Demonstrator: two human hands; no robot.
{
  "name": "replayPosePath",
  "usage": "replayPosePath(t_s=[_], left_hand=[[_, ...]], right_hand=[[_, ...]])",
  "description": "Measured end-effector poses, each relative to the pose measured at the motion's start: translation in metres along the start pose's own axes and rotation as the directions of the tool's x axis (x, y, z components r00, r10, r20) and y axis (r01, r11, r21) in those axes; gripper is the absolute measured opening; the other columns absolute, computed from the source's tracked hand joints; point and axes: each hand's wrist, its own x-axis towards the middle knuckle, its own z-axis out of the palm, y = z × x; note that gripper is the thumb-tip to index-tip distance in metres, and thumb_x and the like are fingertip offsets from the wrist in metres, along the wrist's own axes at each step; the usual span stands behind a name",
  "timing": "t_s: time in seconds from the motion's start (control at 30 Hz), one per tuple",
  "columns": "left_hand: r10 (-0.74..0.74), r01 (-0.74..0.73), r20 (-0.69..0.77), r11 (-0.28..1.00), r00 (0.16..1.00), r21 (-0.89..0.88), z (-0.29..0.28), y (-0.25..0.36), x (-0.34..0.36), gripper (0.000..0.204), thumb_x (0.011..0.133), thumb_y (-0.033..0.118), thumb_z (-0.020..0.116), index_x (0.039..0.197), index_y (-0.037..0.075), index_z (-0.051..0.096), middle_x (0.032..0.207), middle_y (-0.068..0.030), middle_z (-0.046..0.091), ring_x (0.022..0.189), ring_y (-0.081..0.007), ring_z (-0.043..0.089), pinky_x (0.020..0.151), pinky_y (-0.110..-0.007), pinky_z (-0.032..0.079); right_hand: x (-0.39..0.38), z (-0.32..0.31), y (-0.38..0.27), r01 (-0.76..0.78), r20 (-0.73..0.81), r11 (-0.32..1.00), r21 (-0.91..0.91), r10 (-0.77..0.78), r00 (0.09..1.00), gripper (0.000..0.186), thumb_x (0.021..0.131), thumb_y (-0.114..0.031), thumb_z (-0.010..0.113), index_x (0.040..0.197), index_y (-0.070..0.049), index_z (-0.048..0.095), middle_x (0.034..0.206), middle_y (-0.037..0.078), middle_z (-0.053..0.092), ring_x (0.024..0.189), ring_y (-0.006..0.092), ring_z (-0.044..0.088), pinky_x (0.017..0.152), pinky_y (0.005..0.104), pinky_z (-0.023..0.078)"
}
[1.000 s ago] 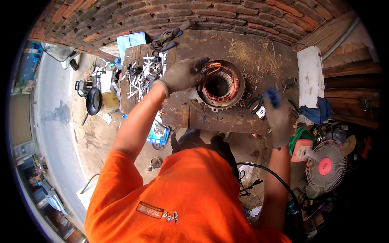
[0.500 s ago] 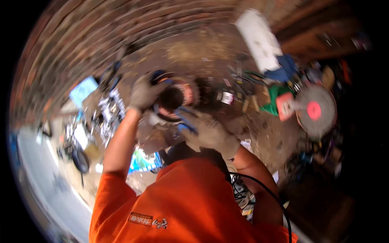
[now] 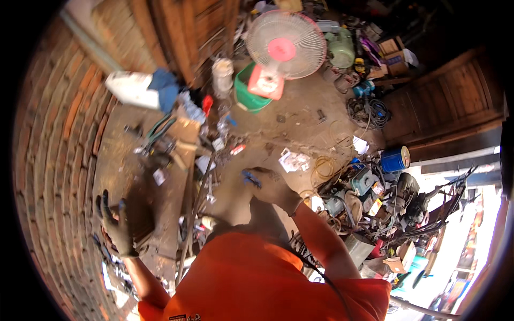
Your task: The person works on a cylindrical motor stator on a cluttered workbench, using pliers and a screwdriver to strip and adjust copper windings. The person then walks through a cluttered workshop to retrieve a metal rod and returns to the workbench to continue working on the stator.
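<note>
Both look empty from my far seat: my left grip (image 3: 118, 230) is spread wide over the tabletop (image 3: 115, 155), my right grip (image 3: 274, 188) half curled near paper (image 3: 294, 160) on the floor (image 3: 305, 115). Stepping into that loose yellow wire (image 3: 316, 166) could trip us.

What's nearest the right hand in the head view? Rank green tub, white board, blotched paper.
1. Blotched paper: just above the right hand.
2. Green tub: farther up, slightly left.
3. White board: far upper left, by bricks.

At my ten o'clock lies the bench (image 3: 115, 152), the wall (image 3: 51, 160) beyond it; at twelve, a fan (image 3: 286, 48); at two, a scrap heap (image 3: 350, 208), a drum (image 3: 392, 160) beside it.
</note>
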Motion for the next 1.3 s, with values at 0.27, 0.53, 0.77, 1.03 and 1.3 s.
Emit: replayPosePath(t_s=[0.27, 0.53, 0.77, 1.03, 1.3], left_hand=[[0.21, -0.009, 0.651, 0.954, 0.73, -0.298, 0.18, 0.235, 0.008, 0.072, 0.082, 0.021, 0.078, 0.145, 0.006, 0.048, 0.151, -0.0233, 0.04, 0.138, -0.0393, 0.043, 0.112, -0.044, 0.038], [0.499, -0.436, 0.793, 0.836, 0.35, -0.334, 0.306, 0.433, 0.0, 0.07, 0.084, 0.05, 0.071, 0.14, 0.01, 0.055, 0.143, -0.0256, 0.05, 0.133, -0.0413, 0.048, 0.111, -0.046, 0.039], [0.755, -0.572, 0.629, 0.603, 0.185, -0.556, 0.451, 0.555, 0.023, 0.054, 0.082, 0.05, 0.071, 0.117, 0.009, 0.067, 0.106, -0.0165, 0.066, 0.101, -0.0372, 0.064, 0.086, -0.05, 0.051], [0.845, -0.497, 0.523, 0.504, 0.114, -0.706, 0.609, 0.722, 0.1, 0.052, 0.08, 0.043, 0.075, 0.117, 0.008, 0.067, 0.102, -0.0161, 0.068, 0.094, -0.0379, 0.066, 0.081, -0.046, 0.054], [0.814, -0.422, 0.518, 0.58, 0.263, -0.697, 0.636, 0.892, 0.231, 0.047, 0.086, 0.031, 0.075, 0.117, -0.002, 0.065, 0.112, -0.0225, 0.068, 0.105, -0.0385, 0.066, 0.092, -0.044, 0.052]], right_hand=[[-0.037, -0.129, 0.177, -0.175, -0.217, 0.984, 0.025, 0.176, 0.96, 0.034, 0.096, -0.032, 0.058, 0.118, -0.009, 0.068, 0.112, 0.018, 0.069, 0.102, 0.0355, 0.066, 0.089, 0.044, 0.053], [-0.097, -0.228, 0.301, -0.426, -0.244, 0.873, 0.238, 0.479, 0.843, 0.027, 0.094, -0.03, 0.058, 0.108, -0.011, 0.073, 0.095, 0.015, 0.073, 0.089, 0.0397, 0.068, 0.079, 0.0485, 0.055], [-0.069, -0.267, 0.404, -0.494, -0.208, 0.844, 0.21, 0.532, 0.821, 0.031, 0.098, -0.032, 0.055, 0.109, -0.006, 0.069, 0.095, 0.014, 0.073, 0.077, 0.027, 0.073, 0.076, 0.0397, 0.057], [0.009, -0.389, 0.594, -0.352, -0.352, 0.936, -0.012, 0.326, 0.877, 0.028, 0.09, -0.034, 0.067, 0.106, -0.012, 0.074, 0.093, 0.021, 0.073, 0.085, 0.0412, 0.07, 0.074, 0.0486, 0.056], [0.142, -0.61, 0.62, -0.453, -0.484, 0.882, 0.133, 0.457, 0.747, 0.023, 0.092, -0.029, 0.06, 0.097, -0.009, 0.071, 0.092, 0.019, 0.071, 0.082, 0.0416, 0.066, 0.073, 0.0509, 0.053]])
